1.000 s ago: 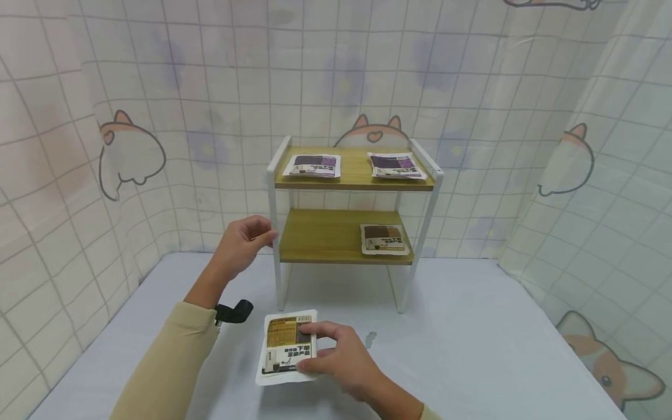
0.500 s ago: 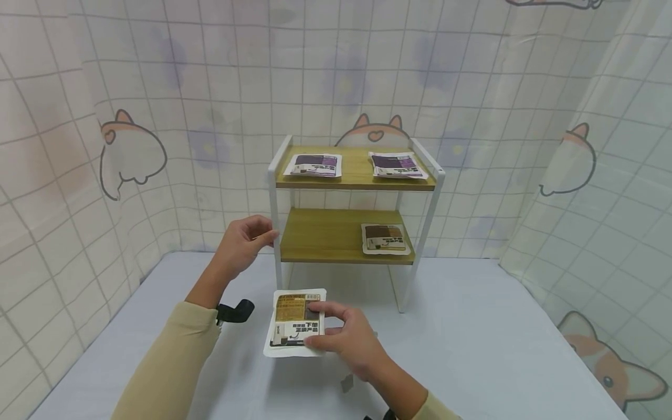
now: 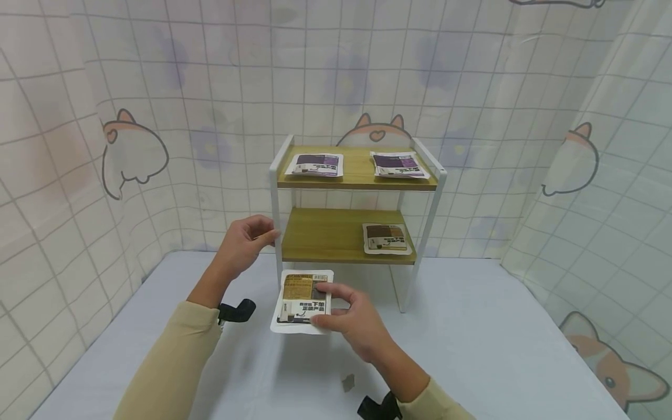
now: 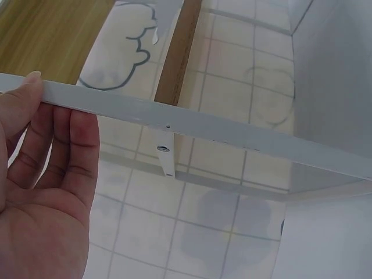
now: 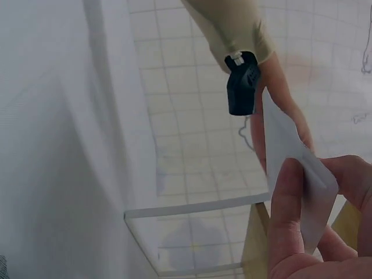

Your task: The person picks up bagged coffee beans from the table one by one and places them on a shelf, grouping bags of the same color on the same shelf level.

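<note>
My right hand (image 3: 336, 312) pinches a white food packet (image 3: 301, 300) with a brown and black label, held in the air just in front of the lower shelf (image 3: 325, 236) of a small two-tier rack (image 3: 275, 192). In the right wrist view the packet (image 5: 290, 157) shows edge-on between thumb and fingers. My left hand (image 3: 247, 239) grips the rack's white front left post, fingers curled round the post (image 4: 174, 119). A matching brown packet (image 3: 385, 238) lies on the lower shelf at the right. Two purple packets (image 3: 315, 164) (image 3: 398, 164) lie on the top shelf.
The rack stands at the back of a white table (image 3: 472, 350), against a tiled curtain printed with cartoon cats (image 3: 131, 151). A small grey scrap (image 3: 347, 382) lies on the table near my right forearm. Black wrist camera mounts (image 3: 236, 310) show on both sleeves.
My right hand has lifted the brown packet off the table and carried it forward, up toward the lower shelf. The left hand has kept its hold on the post.
</note>
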